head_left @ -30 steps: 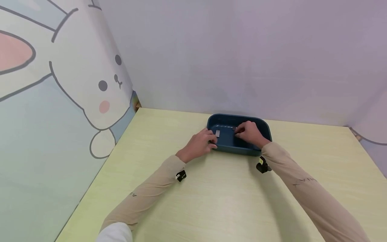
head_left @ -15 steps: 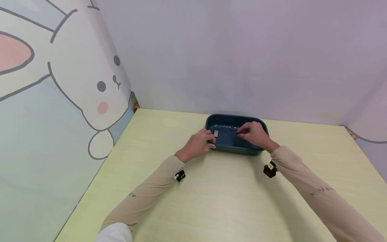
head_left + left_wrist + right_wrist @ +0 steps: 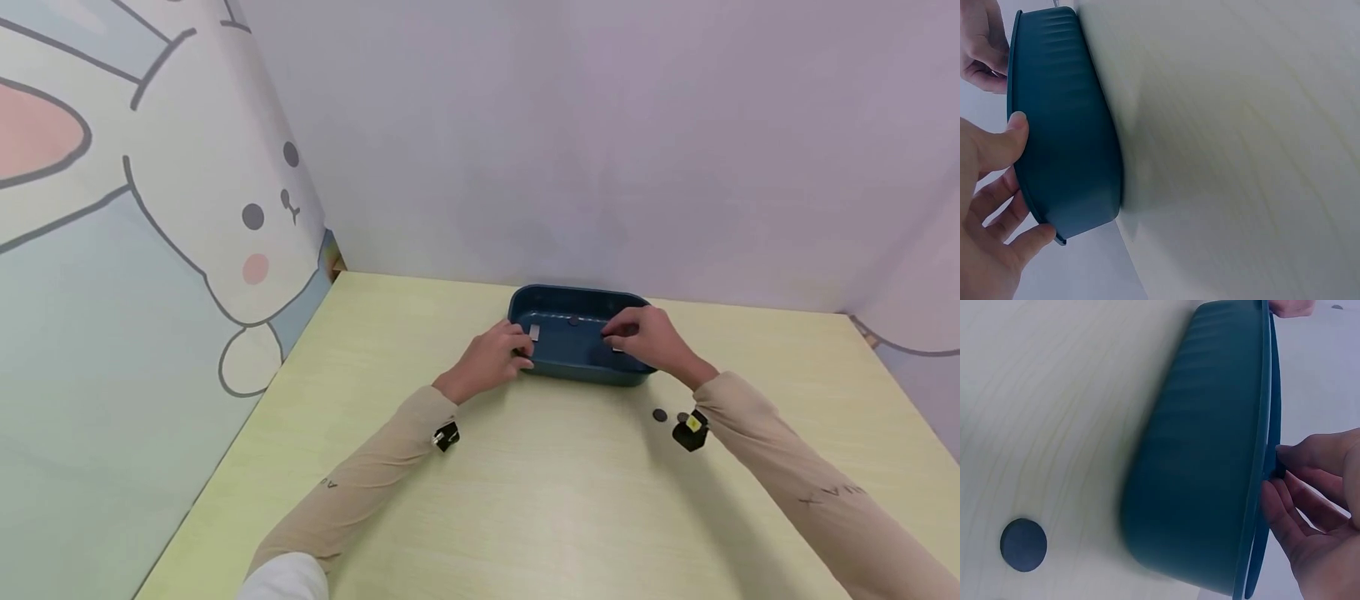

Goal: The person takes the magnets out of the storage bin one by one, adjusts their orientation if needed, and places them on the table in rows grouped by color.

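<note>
A dark blue-green rectangular tray (image 3: 585, 374) stands on the table near the back wall. My left hand (image 3: 491, 358) grips its left end, thumb on the near side and fingers at the rim, as the left wrist view shows. Over the tray's right part, my right hand (image 3: 651, 340) pinches a small dark disc (image 3: 1280, 464) between thumb and fingers. Inside the tray lie another dark disc (image 3: 573, 320) by the far wall and a small grey rectangular piece (image 3: 534, 332) at the left. A pale piece (image 3: 617, 349) shows partly beneath the right hand.
Two dark round discs, one grey-black disc (image 3: 659, 415) and a second disc (image 3: 682, 417), lie on the pale wooden table (image 3: 525, 500) in front of the tray's right end. A plain wall (image 3: 600, 167) rises behind, and a rabbit-printed panel (image 3: 187, 183) borders the left.
My right hand has shifted right and slightly nearer, away from the disc by the tray's far wall. Discs on the table have come into sight beside the right forearm. My left hand stays put.
</note>
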Demonstrator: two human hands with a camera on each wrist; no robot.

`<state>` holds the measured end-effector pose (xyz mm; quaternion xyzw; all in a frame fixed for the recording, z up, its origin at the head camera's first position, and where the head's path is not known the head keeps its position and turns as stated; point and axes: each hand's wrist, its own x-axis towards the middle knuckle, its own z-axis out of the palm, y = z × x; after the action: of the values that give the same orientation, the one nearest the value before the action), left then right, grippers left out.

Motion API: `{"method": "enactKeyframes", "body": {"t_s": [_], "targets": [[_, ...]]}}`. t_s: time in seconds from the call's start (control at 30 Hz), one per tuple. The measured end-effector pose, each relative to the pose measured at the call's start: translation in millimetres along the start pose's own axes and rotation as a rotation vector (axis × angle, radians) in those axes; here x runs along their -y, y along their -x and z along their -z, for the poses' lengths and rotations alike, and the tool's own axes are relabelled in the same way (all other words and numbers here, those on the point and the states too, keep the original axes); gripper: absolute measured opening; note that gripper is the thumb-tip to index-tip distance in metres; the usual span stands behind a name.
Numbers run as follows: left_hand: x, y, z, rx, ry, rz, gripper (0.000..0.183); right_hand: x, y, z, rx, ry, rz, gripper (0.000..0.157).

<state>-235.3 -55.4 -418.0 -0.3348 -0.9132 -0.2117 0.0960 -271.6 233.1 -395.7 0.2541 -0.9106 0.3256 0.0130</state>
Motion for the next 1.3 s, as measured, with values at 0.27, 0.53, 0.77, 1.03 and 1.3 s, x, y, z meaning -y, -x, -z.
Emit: {"method": "enactKeyframes", "body": {"t_s": [0.27,0.53,0.77,1.03,1.3], "targets": [[0.7,-1.7,2.0,0.000,0.001,0.018,0.005,2,9,6.9,-0.023,0.007,0.008,0.009],[-0.2,-1.0,-0.5,0.006,-0.001,0.003,0.006,-1,27,11.3,-0.053,0.022,0.004,0.008],[-2.5,-0.7,-0.1,0.002,0.008,0.004,0.005,-4,40,16.6,-0.078,0.027,0.020,0.008],[-2.5,0.6,-0.2,0.004,0.004,-0.001,0.007,-7,54,22.4,-0.088,0.028,0.017,0.008],[-4.1,2.5,-1.0,0.008,0.002,0.001,0.005,-10,68,25.7,-0.098,0.017,-0.007,0.009]]}}
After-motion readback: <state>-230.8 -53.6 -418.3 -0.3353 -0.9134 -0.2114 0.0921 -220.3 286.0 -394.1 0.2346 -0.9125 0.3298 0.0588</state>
